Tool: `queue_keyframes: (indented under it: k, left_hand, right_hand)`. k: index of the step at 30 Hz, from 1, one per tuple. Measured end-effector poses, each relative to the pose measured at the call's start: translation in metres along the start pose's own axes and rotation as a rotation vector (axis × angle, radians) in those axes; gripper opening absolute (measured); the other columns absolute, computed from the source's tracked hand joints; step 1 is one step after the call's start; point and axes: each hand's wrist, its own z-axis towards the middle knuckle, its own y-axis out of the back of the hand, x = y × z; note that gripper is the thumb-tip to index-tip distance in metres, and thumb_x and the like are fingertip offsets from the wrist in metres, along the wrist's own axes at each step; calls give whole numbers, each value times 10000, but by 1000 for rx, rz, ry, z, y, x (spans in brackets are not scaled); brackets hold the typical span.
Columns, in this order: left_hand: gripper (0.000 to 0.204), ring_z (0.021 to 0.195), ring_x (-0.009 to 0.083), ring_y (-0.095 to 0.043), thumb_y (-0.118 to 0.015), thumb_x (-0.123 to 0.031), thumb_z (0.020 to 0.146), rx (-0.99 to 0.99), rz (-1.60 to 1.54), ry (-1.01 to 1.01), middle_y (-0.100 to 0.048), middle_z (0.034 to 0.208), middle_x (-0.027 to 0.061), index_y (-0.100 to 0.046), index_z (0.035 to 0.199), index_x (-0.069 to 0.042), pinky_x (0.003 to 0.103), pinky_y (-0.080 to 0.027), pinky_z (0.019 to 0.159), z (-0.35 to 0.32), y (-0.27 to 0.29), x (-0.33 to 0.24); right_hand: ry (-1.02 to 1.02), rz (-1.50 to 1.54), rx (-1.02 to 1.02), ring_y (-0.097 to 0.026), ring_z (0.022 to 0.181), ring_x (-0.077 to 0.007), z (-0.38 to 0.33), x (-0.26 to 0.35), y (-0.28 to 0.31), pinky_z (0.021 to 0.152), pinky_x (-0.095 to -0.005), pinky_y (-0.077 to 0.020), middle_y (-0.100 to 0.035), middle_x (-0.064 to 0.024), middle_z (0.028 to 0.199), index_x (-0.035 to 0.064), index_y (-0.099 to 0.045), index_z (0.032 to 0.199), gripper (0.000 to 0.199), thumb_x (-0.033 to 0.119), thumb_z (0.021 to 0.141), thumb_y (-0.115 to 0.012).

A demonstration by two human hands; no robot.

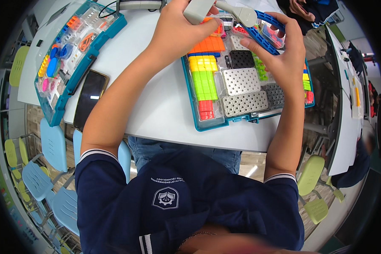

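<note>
Stretching away from a navy shirt (190, 199), its chest bearing a white shield-shaped crest (165, 197) and two short lines of lettering (172, 178), both bare forearms (127, 86) cross the edge of a white table (156, 108), elbows bent, hands lifted. Beside the left forearm lie a dark phone (91, 97) and an open teal parts box (79, 74). Ahead, an open teal case (192, 101) holds yellow, green and red pieces (204, 82) and perforated plates (241, 81). The right hand (288, 48) pinches a blue beam (262, 39) between thumb and fingers above the case, partly hiding its contents. The left hand (178, 27) grasps a grey block (198, 10); a pale link (244, 17) spans between block and beam, though whether all three are joined I cannot tell. Farther off are a grey device (139, 4) with a black cable (107, 9) and, top right, another person's hand (302, 9).
</note>
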Motion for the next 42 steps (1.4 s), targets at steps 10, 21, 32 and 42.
queue_keyframes:
  k: [10,21,32,42]
  left_hand:
    - [290,845,119,-644,-690,27,832,-29,55,-106,-620,891,38,-527,1053,-66,291,-519,749,-3,0,-3]
    - [166,820,158,-649,-625,50,832,-145,104,-150,-647,842,66,-568,963,-36,306,-510,745,-4,-1,5]
    - [160,798,176,-650,-623,46,827,-197,104,-144,-662,837,85,-573,958,-32,315,-506,736,-6,-5,-4]
    - [129,778,202,-668,-633,15,830,-238,154,-193,-674,821,97,-588,942,-31,332,-515,714,-7,-5,-4]
  right_hand:
    - [-109,-12,50,-637,639,-208,-3,5,-3,622,-336,-518,-647,-47,707,45,-590,875,635,484,606,-964]
    - [-152,176,141,-522,673,-7,-3,5,5,579,-171,-424,-573,48,733,60,-525,832,495,178,681,-981]
    - [-212,255,177,-507,647,-3,-1,4,9,559,-173,-375,-582,46,729,85,-510,828,479,121,683,-965]
    - [-361,441,249,-449,563,-4,3,2,14,519,-204,-327,-522,68,623,100,-492,731,500,190,644,-976]
